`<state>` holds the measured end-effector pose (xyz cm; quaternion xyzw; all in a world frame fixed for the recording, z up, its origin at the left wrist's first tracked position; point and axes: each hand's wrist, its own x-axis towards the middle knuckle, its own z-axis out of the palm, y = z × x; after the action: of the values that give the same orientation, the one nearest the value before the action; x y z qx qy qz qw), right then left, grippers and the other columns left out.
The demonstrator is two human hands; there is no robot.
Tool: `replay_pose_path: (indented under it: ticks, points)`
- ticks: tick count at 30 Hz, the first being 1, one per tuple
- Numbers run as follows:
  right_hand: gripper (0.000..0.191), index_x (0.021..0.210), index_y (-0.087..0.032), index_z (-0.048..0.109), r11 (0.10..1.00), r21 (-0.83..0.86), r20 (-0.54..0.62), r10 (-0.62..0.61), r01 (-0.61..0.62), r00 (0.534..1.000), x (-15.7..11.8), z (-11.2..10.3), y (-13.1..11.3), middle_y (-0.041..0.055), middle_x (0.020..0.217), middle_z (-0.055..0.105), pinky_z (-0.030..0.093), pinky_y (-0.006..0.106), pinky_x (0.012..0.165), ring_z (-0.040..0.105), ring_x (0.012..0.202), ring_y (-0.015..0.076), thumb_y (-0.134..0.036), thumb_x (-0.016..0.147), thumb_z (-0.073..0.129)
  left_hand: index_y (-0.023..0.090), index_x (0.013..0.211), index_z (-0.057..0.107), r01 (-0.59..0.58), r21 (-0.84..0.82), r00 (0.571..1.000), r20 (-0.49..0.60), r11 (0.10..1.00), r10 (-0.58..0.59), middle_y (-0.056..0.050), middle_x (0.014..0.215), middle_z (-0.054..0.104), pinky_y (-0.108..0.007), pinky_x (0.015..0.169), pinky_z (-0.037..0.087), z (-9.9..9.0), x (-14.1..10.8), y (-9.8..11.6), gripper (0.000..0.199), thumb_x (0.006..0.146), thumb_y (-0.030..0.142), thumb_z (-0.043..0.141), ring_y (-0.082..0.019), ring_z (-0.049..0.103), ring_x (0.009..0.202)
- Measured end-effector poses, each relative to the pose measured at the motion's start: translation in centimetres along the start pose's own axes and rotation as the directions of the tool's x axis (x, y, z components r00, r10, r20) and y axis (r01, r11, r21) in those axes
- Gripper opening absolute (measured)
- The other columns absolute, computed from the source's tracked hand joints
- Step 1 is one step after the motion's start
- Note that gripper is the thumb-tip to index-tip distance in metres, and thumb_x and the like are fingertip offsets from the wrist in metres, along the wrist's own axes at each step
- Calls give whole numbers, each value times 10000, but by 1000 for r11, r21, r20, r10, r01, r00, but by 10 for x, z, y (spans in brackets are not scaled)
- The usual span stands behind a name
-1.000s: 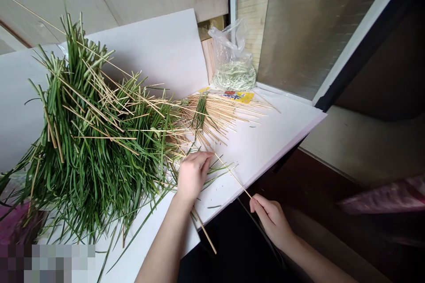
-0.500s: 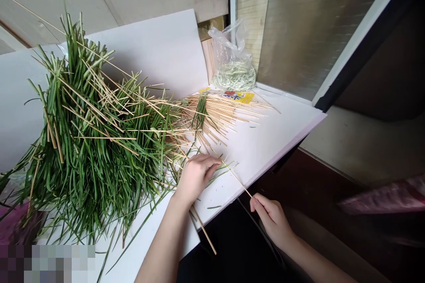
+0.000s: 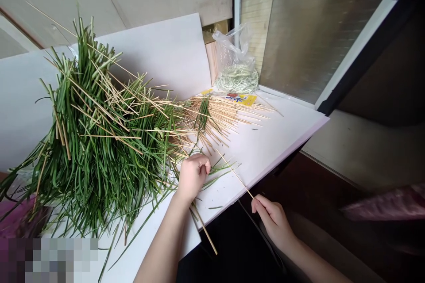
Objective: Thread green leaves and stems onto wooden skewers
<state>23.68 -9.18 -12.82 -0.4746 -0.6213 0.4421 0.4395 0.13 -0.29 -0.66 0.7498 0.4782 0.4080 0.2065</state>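
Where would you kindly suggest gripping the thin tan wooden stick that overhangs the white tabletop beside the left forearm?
Probably pinch the stick by its lower end, from the right: that end juts free, while the left forearm crowds its upper part.

From a single camera worn on the head, we look forward and down, close in, from above the near side of the flat white tabletop (image 3: 272, 137). Its front edge slants across our view, and behind it we face an upright, flat white board (image 3: 156, 53).
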Motion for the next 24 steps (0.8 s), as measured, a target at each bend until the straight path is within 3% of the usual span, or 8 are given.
replay_pose_path:
  ticks: [5, 11, 14, 17, 19, 24]
  points:
    - [404, 695, -228, 487, 1000, -3, 1, 9, -9, 1000, 0, 0, 0, -26, 611, 437, 304, 271, 506, 394, 539, 143, -397, 1046, 380, 205, 465, 473, 66, -238, 996, -35, 969, -77, 25, 480, 465, -243, 509, 299, -2, -1, 2, 211, 576, 48, 386, -114, 413, 481]
    - [401, 691, -226, 493, 1000, -6, -5, 11, -11, 1000, 0, 0, -2, -26, 603, 435, 311, 269, 509, 388, 528, 141, -398, 1036, 383, 238, 524, 223, 36, -549, 981, -141, 835, -135, 42, 451, 224, -247, 454, 235, -6, 4, 6, 278, 682, 160, 437, -119, 256, 440]
    - [399, 688, -225, 495, 1000, -10, -12, 10, -11, 1000, 0, -1, -2, -30, 598, 425, 307, 263, 502, 374, 518, 135, -400, 1032, 392, 235, 587, 246, 21, -727, 962, -172, 686, -212, 41, 498, 258, -250, 468, 277, -11, 8, 9, 261, 727, 227, 466, -124, 304, 459]
    - [410, 683, -224, 486, 1000, -19, -14, 2, -3, 1000, 1, -2, -3, -37, 590, 407, 303, 252, 487, 363, 510, 128, -419, 1033, 395, 225, 630, 322, 47, -853, 948, -125, 519, -291, 29, 550, 356, -257, 512, 338, -13, 9, 8, 219, 749, 301, 489, -133, 406, 510]
    - [421, 677, -225, 481, 1000, -25, -16, -8, 7, 1000, 2, -1, -2, -48, 570, 376, 300, 242, 470, 345, 489, 122, -440, 1031, 402, 227, 642, 319, 75, -840, 950, -102, 537, -293, 29, 558, 375, -258, 520, 349, -11, 9, 6, 246, 783, 371, 460, -136, 427, 520]
    - [466, 661, -237, 575, 999, -48, -83, 17, -21, 996, -6, -5, 11, -44, 476, 375, 300, 240, 375, 344, 392, 127, -590, 956, 498, 245, 646, 285, 110, -582, 956, -161, 806, -246, 50, 518, 365, -271, 524, 363, -2, 3, 3, 443, 934, 581, 294, -128, 377, 465]
